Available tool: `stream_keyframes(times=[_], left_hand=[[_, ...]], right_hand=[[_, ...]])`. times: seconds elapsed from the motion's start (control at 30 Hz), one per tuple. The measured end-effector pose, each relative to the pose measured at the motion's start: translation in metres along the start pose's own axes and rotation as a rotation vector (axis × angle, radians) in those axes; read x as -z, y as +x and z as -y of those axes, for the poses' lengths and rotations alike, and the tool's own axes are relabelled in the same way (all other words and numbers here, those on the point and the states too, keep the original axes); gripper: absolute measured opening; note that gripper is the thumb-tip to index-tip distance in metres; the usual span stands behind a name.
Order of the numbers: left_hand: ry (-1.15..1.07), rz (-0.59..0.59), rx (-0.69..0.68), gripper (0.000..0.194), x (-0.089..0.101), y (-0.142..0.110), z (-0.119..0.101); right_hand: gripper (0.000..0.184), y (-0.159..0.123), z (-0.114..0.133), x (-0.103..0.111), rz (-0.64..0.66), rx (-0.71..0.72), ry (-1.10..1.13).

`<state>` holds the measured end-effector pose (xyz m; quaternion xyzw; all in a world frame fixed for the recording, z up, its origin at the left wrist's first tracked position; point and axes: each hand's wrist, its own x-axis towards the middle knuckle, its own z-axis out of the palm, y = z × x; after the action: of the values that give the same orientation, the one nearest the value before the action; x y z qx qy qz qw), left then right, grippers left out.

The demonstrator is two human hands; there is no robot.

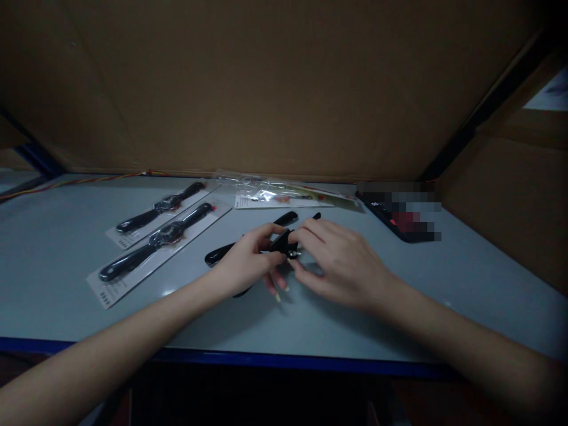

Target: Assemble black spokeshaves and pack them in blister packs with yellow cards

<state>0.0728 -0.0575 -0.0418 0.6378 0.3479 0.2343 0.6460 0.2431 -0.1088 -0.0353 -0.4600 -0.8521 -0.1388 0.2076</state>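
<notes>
Both my hands are closed around the middle of a black spokeshave (280, 241) with two handles, just above the table. My left hand (244, 260) pinches its centre between thumb and fingers, with the lower fingers hanging free. From the other side, my right hand (344, 260) has its fingertips at a small shiny metal part (293, 254) on the centre. My hands cover most of this tool; only the handle ends stick out. Just behind my left hand lies a second black spokeshave (217, 255), its middle hidden by the fingers.
Two carded blister packs, a nearer one (133, 263) and a farther one (137, 220), lie at left with similar black tools. Clear plastic packaging and cards (284, 198) lie at the back. A partly blurred dark phone-like object (390, 219) sits at right. Cardboard (266, 89) walls the back.
</notes>
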Motion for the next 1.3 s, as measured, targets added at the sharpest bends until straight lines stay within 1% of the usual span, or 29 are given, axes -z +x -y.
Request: stream_keyframes(times=[0.1, 0.17, 0.23, 0.3, 0.4, 0.47, 0.53, 0.6, 0.67, 0.77, 0.87, 0.93, 1.0, 1.13, 1.23, 1.3], left_hand=[[-0.001, -0.019, -0.048, 0.036, 0.001, 0.0, 0.0], [0.03, -0.031, -0.084, 0.033, 0.0, -0.001, -0.001], [0.082, -0.029, -0.121, 0.03, -0.001, -0.003, -0.002], [0.138, -0.022, -0.143, 0.028, -0.003, -0.005, -0.003], [0.221, -0.019, -0.146, 0.031, -0.005, -0.008, -0.004], [0.268, -0.027, -0.15, 0.034, -0.006, -0.009, -0.003], [0.279, -0.034, -0.154, 0.035, -0.005, -0.008, -0.002], [0.246, -0.034, -0.148, 0.032, -0.004, -0.007, -0.001], [0.186, -0.027, -0.128, 0.03, -0.003, -0.005, -0.002], [0.091, -0.015, -0.078, 0.03, -0.001, -0.002, -0.004], [0.015, -0.025, -0.031, 0.031, 0.003, 0.0, -0.004], [-0.046, -0.039, 0.002, 0.031, 0.006, 0.002, -0.004], [-0.12, -0.046, 0.03, 0.031, 0.009, 0.004, -0.004], [-0.216, -0.057, 0.079, 0.03, 0.012, 0.003, -0.006], [-0.232, -0.082, 0.114, 0.027, 0.011, 0.001, -0.01], [-0.234, -0.091, 0.113, 0.023, 0.01, 0.001, -0.012]], right_hand=[[0.023, 0.0, 0.0, 0.001, 0.063, -0.235, 0.097], [0.028, 0.0, 0.0, -0.001, 0.124, -0.308, 0.159], [0.029, 0.001, 0.001, -0.003, 0.162, -0.344, 0.25], [0.023, 0.002, 0.001, -0.005, 0.167, -0.396, 0.359], [0.004, 0.002, -0.001, -0.008, 0.143, -0.479, 0.5], [0.008, 0.001, -0.003, -0.009, 0.101, -0.463, 0.515], [0.01, 0.0, -0.004, -0.008, 0.051, -0.37, 0.457], [0.011, -0.002, -0.005, -0.007, 0.02, -0.275, 0.377], [0.011, -0.003, -0.006, -0.004, 0.015, -0.229, 0.327], [0.011, -0.003, -0.013, 0.002, 0.009, -0.25, 0.332], [0.01, -0.002, -0.03, 0.005, -0.003, -0.344, 0.313], [0.009, -0.001, -0.042, 0.004, 0.013, -0.42, 0.219], [0.01, 0.0, -0.053, 0.0, 0.054, -0.458, 0.092], [0.016, 0.0, -0.06, -0.009, 0.114, -0.399, -0.084], [0.022, -0.001, -0.06, -0.013, 0.15, -0.369, -0.106], [0.025, -0.001, -0.062, -0.014, 0.174, -0.368, -0.085]])
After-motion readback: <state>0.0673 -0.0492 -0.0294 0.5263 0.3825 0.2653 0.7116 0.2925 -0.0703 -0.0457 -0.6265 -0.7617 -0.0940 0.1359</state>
